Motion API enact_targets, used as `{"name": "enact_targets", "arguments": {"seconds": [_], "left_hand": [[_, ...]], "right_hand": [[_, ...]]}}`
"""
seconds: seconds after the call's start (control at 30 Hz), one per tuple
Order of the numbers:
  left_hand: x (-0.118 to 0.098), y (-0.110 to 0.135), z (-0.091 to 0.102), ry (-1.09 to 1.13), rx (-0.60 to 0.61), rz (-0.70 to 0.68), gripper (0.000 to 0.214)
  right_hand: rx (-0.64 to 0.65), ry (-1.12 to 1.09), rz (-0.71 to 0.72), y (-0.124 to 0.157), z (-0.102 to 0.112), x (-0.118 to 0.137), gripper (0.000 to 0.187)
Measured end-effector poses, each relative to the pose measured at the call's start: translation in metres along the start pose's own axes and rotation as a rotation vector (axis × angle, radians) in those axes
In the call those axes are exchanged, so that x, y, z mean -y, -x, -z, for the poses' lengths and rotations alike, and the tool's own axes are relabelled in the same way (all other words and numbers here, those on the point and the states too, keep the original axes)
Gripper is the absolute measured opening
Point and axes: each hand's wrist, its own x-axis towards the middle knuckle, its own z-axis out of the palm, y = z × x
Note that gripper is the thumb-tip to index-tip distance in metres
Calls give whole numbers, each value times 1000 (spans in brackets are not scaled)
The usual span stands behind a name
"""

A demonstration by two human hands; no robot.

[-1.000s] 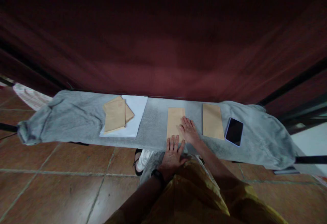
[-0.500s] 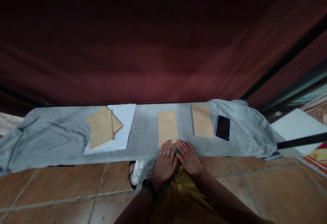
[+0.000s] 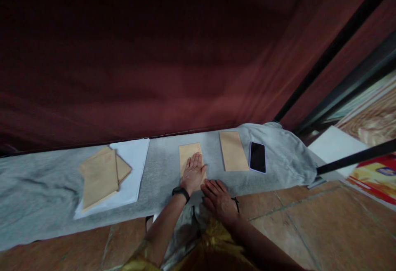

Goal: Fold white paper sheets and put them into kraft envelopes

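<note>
Brown envelope lies flat, lengthwise, on a grey cloth draped over a low, narrow surface, about midway along it, pinned beneath a person's palm. Nearest the camera, a yellow garment shows at the bottom edge above the tiled floor. Just beyond it the right hand rests palm down at the cloth's near edge, fingers extended and slightly spread, gripping nothing; its fingertips reach the envelope's near right corner, though contact cannot be made out. The left hand, a black wristband on the wrist, lies flat across the near half of the envelope, fingers straight and together, pressing rather than grasping. To the right, a second brown envelope lies parallel and apart from the first, with a dark phone just beside it. Well to the left, a loose stack of brown envelopes sits on a white sheet. A dark red curtain hangs behind.
</note>
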Motion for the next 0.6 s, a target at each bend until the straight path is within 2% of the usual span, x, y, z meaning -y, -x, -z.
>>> {"name": "enact_targets", "arguments": {"seconds": [0.13,0.27,0.43,0.6], "left_hand": [[9,-20,2,-22,-27,44,62],[12,-9,-3,-35,-79,48,59],[10,45,-13,-33,-131,-69,56],[4,110,-18,-27,-180,27,54]], "right_hand": [[-17,22,1,0,-2,-1,46],[-39,34,11,0,-6,-2,47],[-60,55,6,1,-9,-3,48],[-27,42,7,2,-8,-1,45]]}}
